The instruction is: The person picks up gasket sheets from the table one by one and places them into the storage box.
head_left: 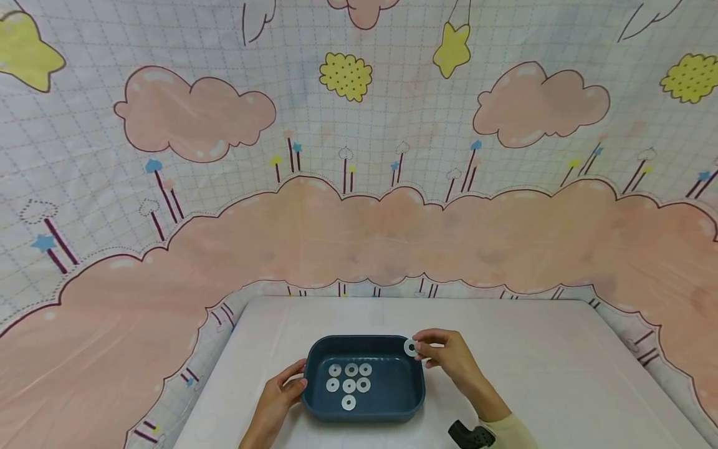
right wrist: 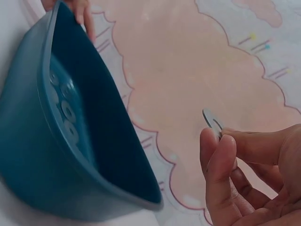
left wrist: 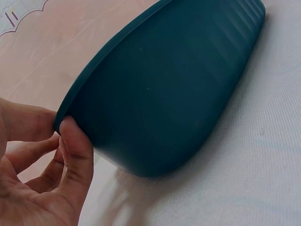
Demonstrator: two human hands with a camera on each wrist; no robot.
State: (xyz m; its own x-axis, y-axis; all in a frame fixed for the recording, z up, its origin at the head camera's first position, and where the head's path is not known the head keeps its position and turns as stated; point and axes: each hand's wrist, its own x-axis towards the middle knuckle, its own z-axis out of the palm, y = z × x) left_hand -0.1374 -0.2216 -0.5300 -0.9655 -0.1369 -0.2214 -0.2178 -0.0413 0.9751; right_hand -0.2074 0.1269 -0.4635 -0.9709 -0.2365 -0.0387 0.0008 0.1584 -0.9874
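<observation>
A dark blue rectangular tray [head_left: 392,390] rests on the white table, with several flat white washers [head_left: 344,403] lying on its floor in loose rows. At the tray's left end my left hand [head_left: 272,400] pinches the rim between thumb and fingers; the left wrist view shows this hand [left wrist: 70,176] on the tray wall [left wrist: 160,94] up close. My right hand [head_left: 453,357] pinches a single washer [head_left: 407,351] near the tray's far right corner. In the right wrist view this washer [right wrist: 208,117] stands edge-up between thumb and fingertips, apart from the tray [right wrist: 28,141].
The white table [head_left: 561,374] extends around the tray on both sides. Behind it hangs a cloth [head_left: 392,237] printed with clouds and stars. A black strap-like device [head_left: 471,434] is by the right sleeve [head_left: 513,430].
</observation>
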